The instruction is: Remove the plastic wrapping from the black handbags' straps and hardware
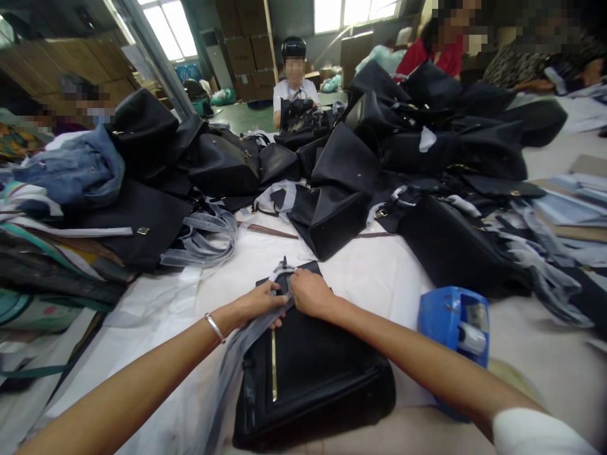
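Note:
A black handbag (327,366) lies on the white-covered table in front of me, a gold zip strip running along its left side. At its far end is the handle (284,269), partly wrapped in whitish film. My left hand (265,300) is closed around a long translucent wrapping strip (232,360), which trails down past the bag's left side. Beside it, my right hand (310,292) has its fingers curled at the handle wrapping. What its fingertips pinch is hidden.
Black bags (346,158) are heaped across the far side. A blue plastic container (453,322) stands at my right. Loose translucent strips (208,234) and a denim garment (76,167) lie at left. A person (294,88) sits opposite, others at both sides.

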A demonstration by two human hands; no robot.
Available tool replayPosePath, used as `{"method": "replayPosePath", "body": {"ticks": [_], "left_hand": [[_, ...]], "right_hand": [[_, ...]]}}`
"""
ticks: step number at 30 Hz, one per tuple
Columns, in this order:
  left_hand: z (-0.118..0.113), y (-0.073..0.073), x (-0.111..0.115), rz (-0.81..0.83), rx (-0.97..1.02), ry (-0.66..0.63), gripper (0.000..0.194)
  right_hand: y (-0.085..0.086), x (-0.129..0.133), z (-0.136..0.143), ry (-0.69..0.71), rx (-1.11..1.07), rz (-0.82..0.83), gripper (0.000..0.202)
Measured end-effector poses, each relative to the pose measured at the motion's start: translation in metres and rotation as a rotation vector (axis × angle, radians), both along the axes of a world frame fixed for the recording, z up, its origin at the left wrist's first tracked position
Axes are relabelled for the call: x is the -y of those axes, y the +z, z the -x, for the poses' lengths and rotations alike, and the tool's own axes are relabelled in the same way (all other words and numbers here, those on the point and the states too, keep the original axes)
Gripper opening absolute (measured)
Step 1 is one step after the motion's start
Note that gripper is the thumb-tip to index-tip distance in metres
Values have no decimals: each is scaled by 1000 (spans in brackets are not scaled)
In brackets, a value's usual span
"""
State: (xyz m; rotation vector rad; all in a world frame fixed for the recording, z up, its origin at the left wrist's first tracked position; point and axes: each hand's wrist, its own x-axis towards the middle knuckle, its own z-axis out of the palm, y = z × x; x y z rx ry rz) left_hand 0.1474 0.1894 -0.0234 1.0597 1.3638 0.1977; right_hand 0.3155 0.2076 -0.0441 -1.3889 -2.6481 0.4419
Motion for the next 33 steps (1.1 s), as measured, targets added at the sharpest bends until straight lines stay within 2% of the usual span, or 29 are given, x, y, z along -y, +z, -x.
{"method": "replayPosePath", "body": {"ticks": [4, 7, 11, 13, 17, 21, 25, 29, 33], "left_hand": [[12, 16, 7, 12, 71, -24, 51], [19, 18, 11, -41, 33, -25, 37], [24, 16, 14, -236, -127, 19, 12], [24, 15, 14, -347, -206, 29, 6], [24, 9, 13, -466, -293, 2, 9], [25, 1, 9, -499, -347, -16, 8], [24, -3, 8, -515, -353, -10, 10], [26, 2, 16, -555, -313, 58, 32], [41, 14, 40, -574, -278, 147, 53]], "right_hand": [[-2, -3, 4, 45, 60, 6, 22], [1, -6, 7, 65, 90, -1, 22], [14, -5, 17, 93, 67, -55, 29], [17, -4, 23, 122, -61, -6, 28], [11, -5, 33, 73, -347, 196, 21], [2, -10, 34, 31, -380, 264, 15], [1, -15, 32, 29, -374, 314, 14], [0, -19, 31, -32, -313, 291, 12], [-5, -27, 29, -54, -237, 306, 13]]}}
